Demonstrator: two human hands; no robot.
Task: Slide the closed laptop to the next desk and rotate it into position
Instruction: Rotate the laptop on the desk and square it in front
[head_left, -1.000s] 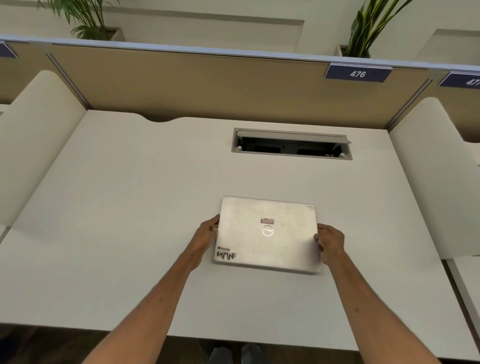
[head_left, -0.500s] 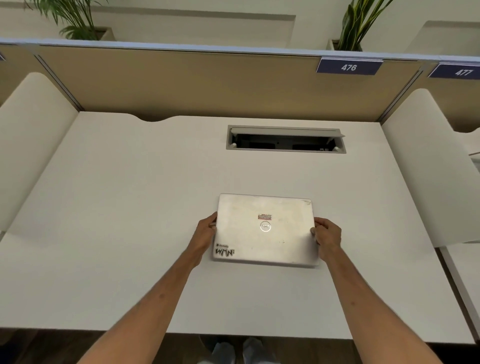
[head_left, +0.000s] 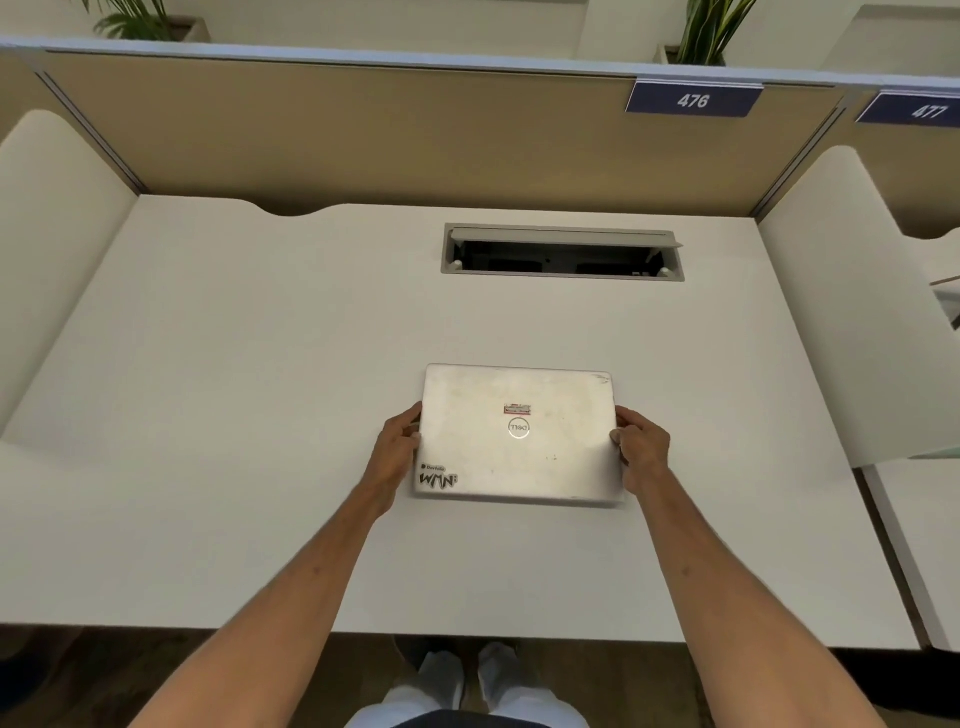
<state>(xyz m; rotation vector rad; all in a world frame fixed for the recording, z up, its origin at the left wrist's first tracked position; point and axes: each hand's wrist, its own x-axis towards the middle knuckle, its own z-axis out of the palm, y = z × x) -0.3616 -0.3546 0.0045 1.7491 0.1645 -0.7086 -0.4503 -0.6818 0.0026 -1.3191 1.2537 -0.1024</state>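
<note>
One closed, silver, scuffed rectangular laptop (head_left: 519, 435) lies flat on the white surface (head_left: 234, 415), its long edges running side to side, nearer the front edge than the back. Three marks show on its lid: a round logo at the centre, a small red-and-white sticker just beyond the logo, and a black-lettered sticker at the near left corner of the laptop. Two bare hands grip it, one at each short side. At the laptop's left edge, the left hand (head_left: 397, 449) has its fingers (head_left: 413, 415) curled narrowly round the rim, the thumb lying on the lid's border. At the laptop's right edge, the right hand (head_left: 641, 448) clasps the same way, fingers (head_left: 621, 415) folded close against the side. Both forearms reach in from the near edge.

Beyond the laptop, one grey rectangular cable hatch (head_left: 563, 252) sits sunk in the surface with its flap raised. Behind the hatch stands one tan divider panel (head_left: 363, 135). Two blue number plates hang on the divider line: "476" (head_left: 693, 100) up and right of the laptop, "477" (head_left: 922, 110) further right. Two white curved side screens (head_left: 57, 218) flank the surface. Two green potted plants (head_left: 709, 31) stand behind the divider. Right of the laptop, past the right screen, the edge of a second white desk (head_left: 924, 545) shows.
</note>
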